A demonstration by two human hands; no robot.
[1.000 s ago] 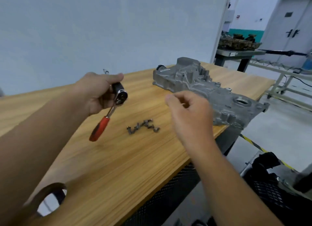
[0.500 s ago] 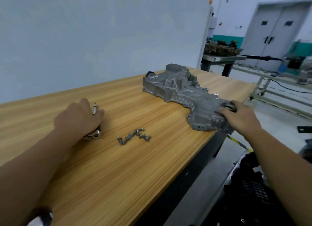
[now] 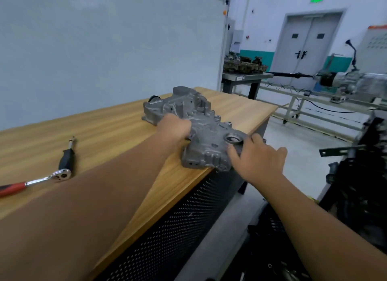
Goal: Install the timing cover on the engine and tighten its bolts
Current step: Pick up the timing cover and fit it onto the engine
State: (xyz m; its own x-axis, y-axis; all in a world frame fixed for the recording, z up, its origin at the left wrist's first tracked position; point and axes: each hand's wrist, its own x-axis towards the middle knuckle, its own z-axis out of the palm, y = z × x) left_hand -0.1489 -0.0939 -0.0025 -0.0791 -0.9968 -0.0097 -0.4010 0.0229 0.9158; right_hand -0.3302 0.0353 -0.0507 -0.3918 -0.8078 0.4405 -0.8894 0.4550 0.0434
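The grey cast timing cover point(image 3: 201, 132) lies on the wooden table point(image 3: 104, 134) near its right front edge. My left hand point(image 3: 173, 127) grips the cover's near long side around its middle. My right hand point(image 3: 257, 157) holds the cover's near end, fingers curled over the rim beside the round opening. A ratchet wrench point(image 3: 41, 179) with a red handle and a black socket extension lies on the table at the left. The bolts are hidden behind my left forearm. A dark engine point(image 3: 360, 176) stands at the right edge, partly out of frame.
A whiteboard wall point(image 3: 104, 50) runs behind the table. The table front is black perforated metal point(image 3: 178, 228). Another bench point(image 3: 245, 77) with engine parts stands at the back, and a long frame with a drive shaft point(image 3: 293, 75) stretches to the right. Grey double doors point(image 3: 305, 48) lie beyond.
My left hand let go of the ratchet, which now lies on the table, and moved right onto the cover. My right hand stays on the cover's near end. The view turned right.
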